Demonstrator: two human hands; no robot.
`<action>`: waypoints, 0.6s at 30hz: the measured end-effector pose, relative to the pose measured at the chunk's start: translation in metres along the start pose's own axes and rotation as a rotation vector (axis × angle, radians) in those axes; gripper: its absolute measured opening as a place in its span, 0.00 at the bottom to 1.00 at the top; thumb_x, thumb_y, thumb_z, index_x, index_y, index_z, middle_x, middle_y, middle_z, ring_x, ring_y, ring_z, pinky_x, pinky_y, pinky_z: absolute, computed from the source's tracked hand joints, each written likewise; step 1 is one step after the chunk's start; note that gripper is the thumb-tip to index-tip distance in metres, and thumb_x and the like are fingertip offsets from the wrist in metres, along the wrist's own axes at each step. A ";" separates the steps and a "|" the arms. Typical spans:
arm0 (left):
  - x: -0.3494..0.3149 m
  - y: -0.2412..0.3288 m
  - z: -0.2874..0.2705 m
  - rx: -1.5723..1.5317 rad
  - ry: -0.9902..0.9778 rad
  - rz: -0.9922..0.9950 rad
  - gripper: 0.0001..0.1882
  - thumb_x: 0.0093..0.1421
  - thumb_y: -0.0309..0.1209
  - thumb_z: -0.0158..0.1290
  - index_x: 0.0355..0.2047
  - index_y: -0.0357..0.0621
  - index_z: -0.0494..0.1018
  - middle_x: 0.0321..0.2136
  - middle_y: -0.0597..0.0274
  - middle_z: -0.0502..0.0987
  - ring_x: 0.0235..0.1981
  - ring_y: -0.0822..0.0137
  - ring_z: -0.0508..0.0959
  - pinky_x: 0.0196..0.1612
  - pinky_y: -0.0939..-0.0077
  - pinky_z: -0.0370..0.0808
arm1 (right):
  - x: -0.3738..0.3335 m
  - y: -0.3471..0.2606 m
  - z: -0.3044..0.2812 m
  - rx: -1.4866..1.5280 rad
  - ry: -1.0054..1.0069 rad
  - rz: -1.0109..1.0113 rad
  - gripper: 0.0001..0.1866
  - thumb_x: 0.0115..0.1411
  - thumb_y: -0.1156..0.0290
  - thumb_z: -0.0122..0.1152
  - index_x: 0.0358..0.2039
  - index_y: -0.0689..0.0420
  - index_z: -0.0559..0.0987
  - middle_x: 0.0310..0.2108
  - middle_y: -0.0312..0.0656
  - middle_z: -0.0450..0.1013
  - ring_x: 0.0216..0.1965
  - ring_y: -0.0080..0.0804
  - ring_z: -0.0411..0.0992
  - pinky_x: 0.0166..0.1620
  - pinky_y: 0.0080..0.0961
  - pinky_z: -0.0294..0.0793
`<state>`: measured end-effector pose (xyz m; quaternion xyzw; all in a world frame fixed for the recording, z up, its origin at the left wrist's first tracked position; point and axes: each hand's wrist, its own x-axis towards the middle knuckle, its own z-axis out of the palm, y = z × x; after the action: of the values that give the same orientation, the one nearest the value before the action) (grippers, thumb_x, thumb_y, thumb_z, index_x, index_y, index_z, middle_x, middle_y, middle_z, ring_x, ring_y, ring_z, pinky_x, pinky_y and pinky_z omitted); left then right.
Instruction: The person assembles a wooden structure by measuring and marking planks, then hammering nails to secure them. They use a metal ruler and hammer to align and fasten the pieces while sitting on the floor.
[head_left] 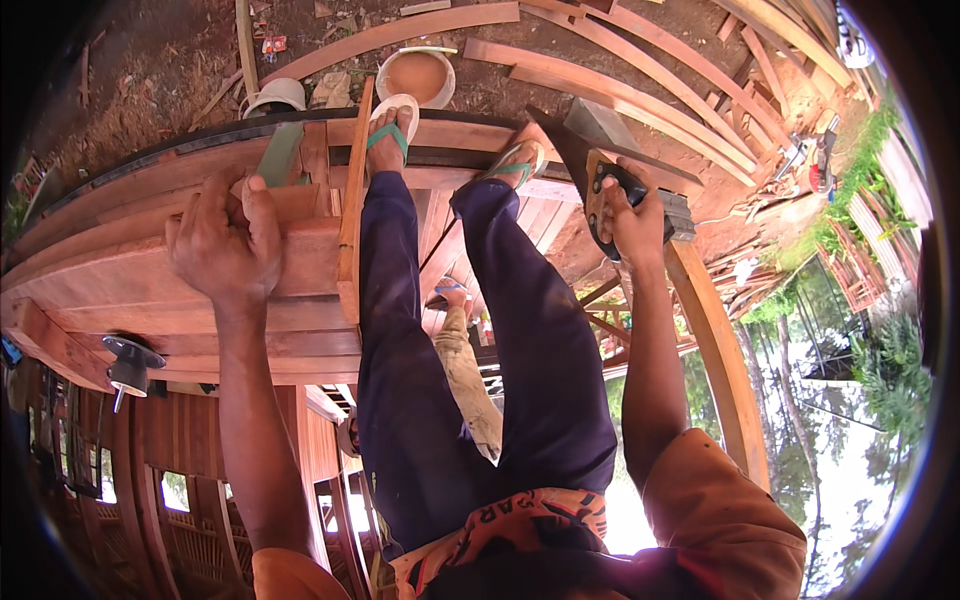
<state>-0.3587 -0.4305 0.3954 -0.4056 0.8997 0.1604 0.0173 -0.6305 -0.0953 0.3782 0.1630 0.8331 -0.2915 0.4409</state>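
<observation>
**woodnut:** So what's each hand on here?

**plankhead:** Right hand (632, 222) has its grip closed tight round the black handle of a handsaw (590, 170). The dark blade runs up and away from the fist, lying over the far right end of the reddish timber structure (150, 270) the person is perched on. Left hand (225, 240) is curled over the edge of a thick plank in that structure, toward its left side, fingers wrapped round the wood, so that grip is closed on the timber itself.

**woodnut:** And what's crowding things?

**plankhead:** The person's own legs in dark blue trousers (470, 330) run right up the middle, between the two hands. Feet in white-and-green flip-flops (392, 125) are planted on the far edge of the planks. A thin upright wooden strip (352, 200) sits just beside the left leg, between it and the left hand. A green flat piece (280, 152) lies just beyond the left hand's knuckles. A curved beam (715, 350) sweeps down past the right forearm.

**woodnut:** Anything beyond the structure?

**plankhead:** Bare dirt ground with long curved boards (620, 85) stacked on it, a round tub (417, 75) of orange-brown stuff just past the feet, and a white bucket (275, 95) near it. A small dark tool (128, 362) sits at the near left edge of the timbers.
</observation>
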 end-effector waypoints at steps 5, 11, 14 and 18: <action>0.002 0.001 -0.004 0.002 -0.022 0.013 0.13 0.64 0.41 0.58 0.35 0.45 0.82 0.13 0.69 0.71 0.18 0.63 0.72 0.30 0.64 0.63 | -0.009 -0.001 -0.011 0.037 -0.021 -0.021 0.25 0.69 0.72 0.63 0.63 0.62 0.70 0.22 0.35 0.73 0.15 0.17 0.64 0.16 0.20 0.62; 0.000 0.002 0.001 -0.008 -0.002 -0.013 0.12 0.62 0.40 0.59 0.32 0.44 0.81 0.13 0.69 0.70 0.17 0.63 0.72 0.29 0.64 0.62 | 0.059 0.026 0.016 -0.038 0.003 -0.026 0.26 0.69 0.73 0.62 0.64 0.64 0.68 0.21 0.37 0.73 0.14 0.19 0.65 0.16 0.22 0.63; -0.001 0.003 -0.003 0.047 -0.065 -0.022 0.13 0.66 0.41 0.57 0.39 0.48 0.84 0.15 0.68 0.73 0.18 0.63 0.73 0.33 0.66 0.65 | 0.036 0.016 0.010 -0.045 0.018 -0.030 0.23 0.68 0.73 0.62 0.62 0.65 0.71 0.21 0.38 0.74 0.14 0.19 0.66 0.15 0.24 0.63; -0.002 0.002 -0.003 0.032 -0.056 -0.026 0.12 0.65 0.41 0.57 0.39 0.48 0.84 0.15 0.69 0.72 0.18 0.65 0.73 0.32 0.66 0.64 | 0.041 0.046 0.005 -0.026 0.068 -0.035 0.21 0.68 0.72 0.63 0.60 0.61 0.74 0.21 0.38 0.75 0.14 0.19 0.67 0.17 0.24 0.65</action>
<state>-0.3582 -0.4286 0.3989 -0.4124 0.8959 0.1568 0.0510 -0.6259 -0.0616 0.3259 0.1523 0.8541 -0.2824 0.4094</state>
